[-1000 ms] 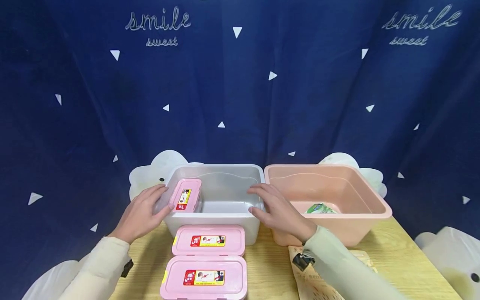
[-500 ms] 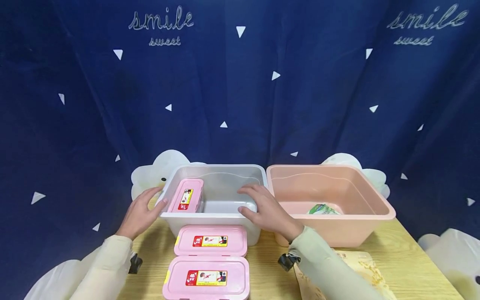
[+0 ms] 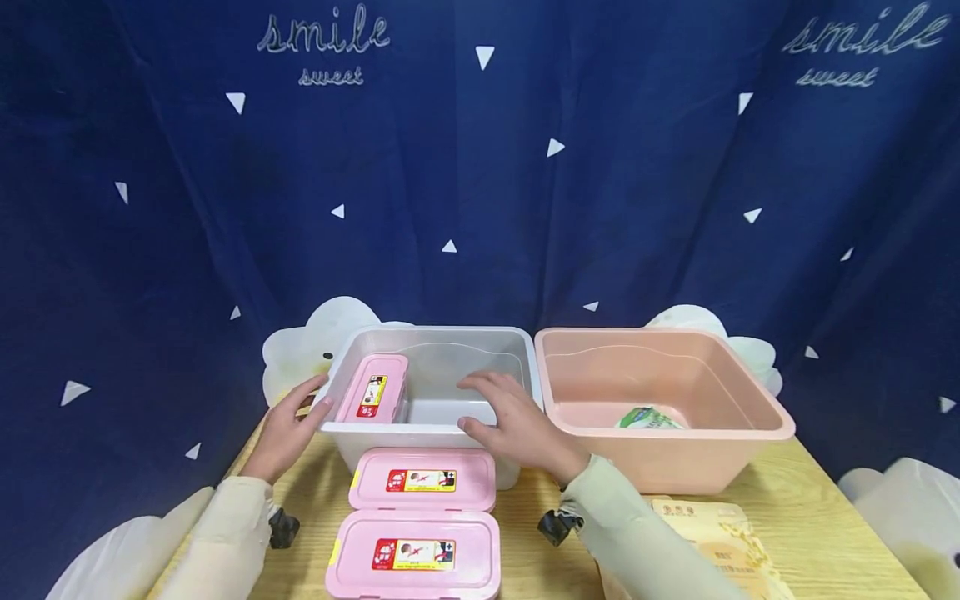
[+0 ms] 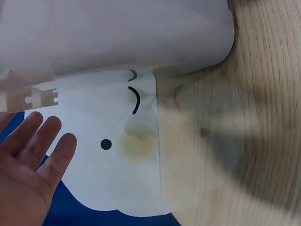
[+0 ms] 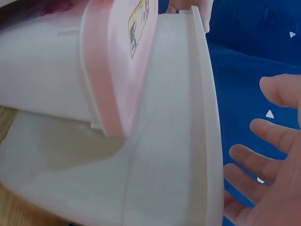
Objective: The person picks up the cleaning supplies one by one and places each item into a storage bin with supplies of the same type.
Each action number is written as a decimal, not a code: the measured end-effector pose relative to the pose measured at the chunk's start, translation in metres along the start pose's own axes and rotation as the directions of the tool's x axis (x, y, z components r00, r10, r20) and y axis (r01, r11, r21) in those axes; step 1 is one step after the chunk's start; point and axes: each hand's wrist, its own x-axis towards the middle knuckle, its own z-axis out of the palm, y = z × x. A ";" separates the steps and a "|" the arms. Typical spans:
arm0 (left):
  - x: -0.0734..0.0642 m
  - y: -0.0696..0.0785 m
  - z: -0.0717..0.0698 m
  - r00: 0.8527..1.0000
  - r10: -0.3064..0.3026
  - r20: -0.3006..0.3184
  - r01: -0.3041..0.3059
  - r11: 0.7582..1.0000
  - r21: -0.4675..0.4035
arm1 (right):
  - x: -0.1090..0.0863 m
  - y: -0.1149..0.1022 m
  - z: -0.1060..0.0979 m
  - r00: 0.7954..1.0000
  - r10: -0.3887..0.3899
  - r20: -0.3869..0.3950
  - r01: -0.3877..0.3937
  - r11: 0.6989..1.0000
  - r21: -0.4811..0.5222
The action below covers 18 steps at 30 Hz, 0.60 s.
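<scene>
Deep blue curtain [image 3: 420, 167], scattered white triangles [image 3: 484, 57], pale "smile sweet" lettering [image 3: 324, 35], white cloud shapes [image 3: 341, 313], light wood-grain tabletop [image 3: 810, 517]

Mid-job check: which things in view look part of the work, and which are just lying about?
Likely part of the job:
grey bin
left hand, at its side rim
right hand, over it
pink-lidded box inside
two similar boxes in front

Probably just lying about:
peach bin
green-and-white packet inside it
printed packet

I faced a dark blue curtain [image 3: 405, 192] with white triangles [image 3: 485, 57], "smile sweet" lettering [image 3: 324, 33] and pale cloud shapes [image 3: 292, 350] low down, behind a wooden table [image 3: 817, 517].
</scene>
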 end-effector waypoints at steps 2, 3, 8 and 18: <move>-0.001 0.000 0.002 1.000 -0.015 0.017 0.015 1.000 -0.027 | 0.001 -0.002 0.002 1.000 -0.014 0.000 0.014 1.000 0.006; -0.001 0.000 0.003 1.000 -0.017 0.025 0.018 0.999 -0.045 | 0.001 -0.002 0.002 1.000 -0.022 -0.002 0.022 1.000 0.010; -0.005 0.000 0.015 0.996 -0.045 0.072 0.062 0.965 -0.254 | 0.001 -0.005 0.004 0.999 -0.031 -0.012 0.032 0.999 0.012; -0.012 -0.008 0.025 0.996 -0.073 0.054 0.088 0.920 -0.382 | 0.002 -0.008 0.007 0.999 -0.030 -0.024 0.031 0.999 0.022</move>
